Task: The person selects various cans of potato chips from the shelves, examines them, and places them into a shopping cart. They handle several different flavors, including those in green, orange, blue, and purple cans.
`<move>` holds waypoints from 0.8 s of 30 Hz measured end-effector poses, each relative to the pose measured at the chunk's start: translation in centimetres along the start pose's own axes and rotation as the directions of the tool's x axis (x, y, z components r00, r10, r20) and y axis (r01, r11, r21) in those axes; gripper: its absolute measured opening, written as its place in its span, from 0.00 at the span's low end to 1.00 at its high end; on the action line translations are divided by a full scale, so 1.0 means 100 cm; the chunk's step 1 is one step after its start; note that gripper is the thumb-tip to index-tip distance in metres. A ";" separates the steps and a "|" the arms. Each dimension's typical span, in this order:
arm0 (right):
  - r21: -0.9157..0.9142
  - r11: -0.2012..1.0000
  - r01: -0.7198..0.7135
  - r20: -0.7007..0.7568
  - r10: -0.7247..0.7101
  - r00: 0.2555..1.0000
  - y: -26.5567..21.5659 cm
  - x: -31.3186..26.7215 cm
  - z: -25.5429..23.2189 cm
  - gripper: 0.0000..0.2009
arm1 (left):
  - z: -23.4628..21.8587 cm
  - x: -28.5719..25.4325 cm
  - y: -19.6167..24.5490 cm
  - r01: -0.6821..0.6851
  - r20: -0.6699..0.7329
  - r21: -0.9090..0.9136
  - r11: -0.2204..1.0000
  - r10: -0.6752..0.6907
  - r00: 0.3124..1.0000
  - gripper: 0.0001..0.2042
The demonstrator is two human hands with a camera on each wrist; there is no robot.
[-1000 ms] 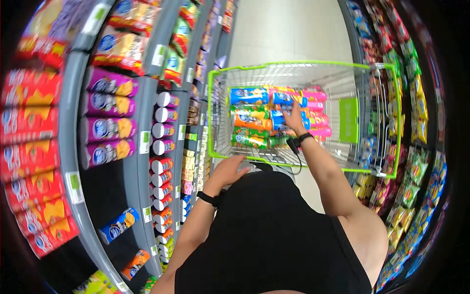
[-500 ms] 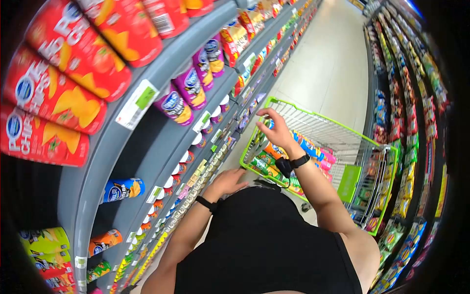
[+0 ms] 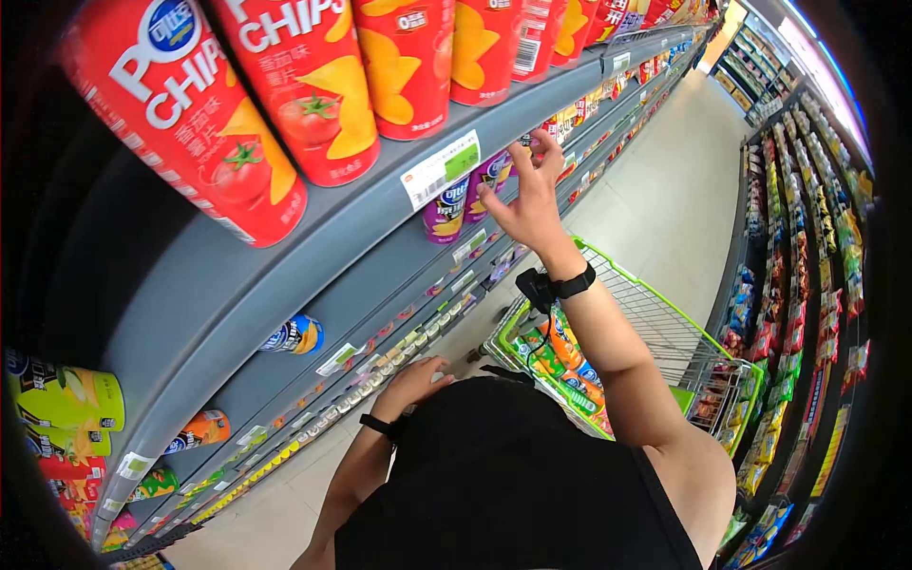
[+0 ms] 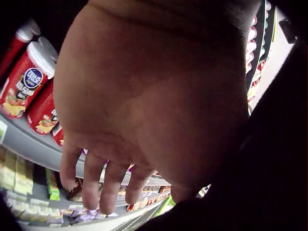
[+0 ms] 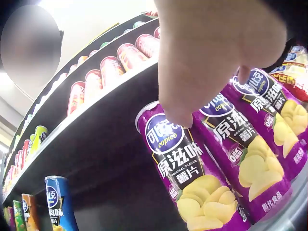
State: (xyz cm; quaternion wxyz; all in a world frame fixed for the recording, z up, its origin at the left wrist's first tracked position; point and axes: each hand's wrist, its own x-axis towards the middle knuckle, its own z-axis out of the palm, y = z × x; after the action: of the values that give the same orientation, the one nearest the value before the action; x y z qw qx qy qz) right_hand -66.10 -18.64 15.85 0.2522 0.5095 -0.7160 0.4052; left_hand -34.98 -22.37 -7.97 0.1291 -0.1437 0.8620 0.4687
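My right hand (image 3: 530, 195) is raised at the shelf with its fingers spread and slightly bent. In the right wrist view its fingertips are right at the top of a purple chip can (image 5: 192, 173), which stands in a row with two more purple cans (image 5: 245, 149). From the head view, the hand partly covers this row. My left hand (image 3: 415, 385) hangs low beside the shelf with relaxed fingers, and the left wrist view shows its bare palm (image 4: 149, 96) with nothing in it.
Red chip cans (image 3: 323, 109) line the shelf above. A blue can (image 3: 296, 334) and an orange can (image 3: 204, 429) stand farther left. The green-edged cart (image 3: 682, 399), with several chip cans (image 3: 551, 356) inside, is at the front right. Snack bags (image 3: 788, 332) fill the opposite shelf.
My right hand has left the cans in the cart and moved up and left to the purple cans on the shelf. The head view has turned toward the shelf. My left hand still hangs low.
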 end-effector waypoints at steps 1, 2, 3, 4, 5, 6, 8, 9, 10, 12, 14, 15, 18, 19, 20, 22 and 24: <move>0.041 0.999 -0.011 -0.021 0.012 1.000 -0.001 -0.001 0.000 0.35 | -0.005 -0.002 0.002 0.014 0.004 0.003 1.000 -0.014 1.000 0.27; 0.081 0.997 -0.020 -0.043 0.023 0.999 -0.003 -0.001 0.000 0.35 | -0.009 -0.002 0.003 0.027 0.007 0.007 1.000 -0.027 1.000 0.27; 0.086 0.995 -0.043 -0.043 0.047 0.998 -0.007 -0.003 -0.001 0.33 | -0.009 -0.001 0.000 0.020 0.005 0.011 1.000 -0.021 1.000 0.27; 0.123 0.992 -0.028 -0.089 0.039 0.995 -0.006 -0.005 -0.001 0.33 | -0.010 0.000 -0.004 0.014 0.006 0.017 1.000 -0.014 1.000 0.27; 0.158 0.987 -0.013 -0.137 0.035 0.990 -0.003 -0.009 0.000 0.33 | -0.011 0.001 -0.007 0.007 0.010 0.027 1.000 -0.007 1.000 0.27; 0.190 0.982 0.001 -0.188 0.035 0.982 0.001 -0.014 0.003 0.33 | -0.014 0.002 -0.007 0.008 0.017 0.034 0.999 -0.008 1.000 0.27; 0.358 0.930 -0.084 -0.192 0.161 0.968 0.008 -0.026 0.010 0.34 | -0.016 0.004 -0.004 0.008 0.048 0.053 0.999 -0.011 0.999 0.27; 0.421 0.900 -0.113 -0.201 0.213 0.956 0.010 -0.031 0.010 0.34 | -0.015 0.006 -0.005 -0.018 0.051 0.072 0.997 0.014 0.999 0.26; 0.479 0.867 -0.139 -0.207 0.265 0.942 0.012 -0.036 0.008 0.34 | -0.014 0.009 -0.007 -0.047 0.057 0.089 0.995 0.042 0.997 0.25; 0.471 0.865 -0.172 -0.283 0.333 0.899 0.008 -0.051 -0.007 0.36 | -0.012 0.012 -0.006 -0.106 0.075 0.120 0.987 0.098 0.992 0.23; 0.482 0.861 -0.162 -0.367 0.366 0.855 0.001 -0.061 -0.030 0.37 | -0.013 0.017 -0.001 -0.166 0.079 0.143 0.976 0.156 0.985 0.23; 0.476 0.866 -0.153 -0.405 0.370 0.836 0.000 -0.068 -0.043 0.40 | -0.012 0.018 0.002 -0.192 0.071 0.114 0.975 0.185 0.980 0.22; 0.560 0.800 -0.215 -0.378 0.477 0.793 -0.002 -0.088 -0.087 0.40 | -0.014 0.029 0.021 -0.248 0.060 0.002 0.969 0.248 0.967 0.20; 0.596 0.752 -0.280 -0.309 0.537 0.785 -0.001 -0.097 -0.097 0.40 | -0.018 0.031 0.035 -0.249 0.071 -0.046 0.968 0.251 0.965 0.19; 0.626 0.701 -0.341 -0.241 0.590 0.771 0.000 -0.105 -0.107 0.40 | -0.019 0.037 0.046 -0.250 0.080 -0.094 0.964 0.258 0.963 0.19; 0.609 0.641 -0.467 -0.121 0.657 0.744 0.004 -0.125 -0.124 0.37 | -0.016 0.050 0.065 -0.321 0.056 -0.227 0.920 0.341 0.938 0.21; 0.594 0.578 -0.559 -0.079 0.734 0.675 0.003 -0.145 -0.128 0.34 | -0.021 0.061 0.093 -0.372 0.039 -0.359 0.856 0.412 0.911 0.23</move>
State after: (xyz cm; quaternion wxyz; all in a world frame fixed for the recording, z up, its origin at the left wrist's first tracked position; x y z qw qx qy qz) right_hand -61.94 -0.27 11.54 0.0468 0.1837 -0.6633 0.7239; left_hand -44.19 -20.11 -1.86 0.0528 0.0416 0.7690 0.6356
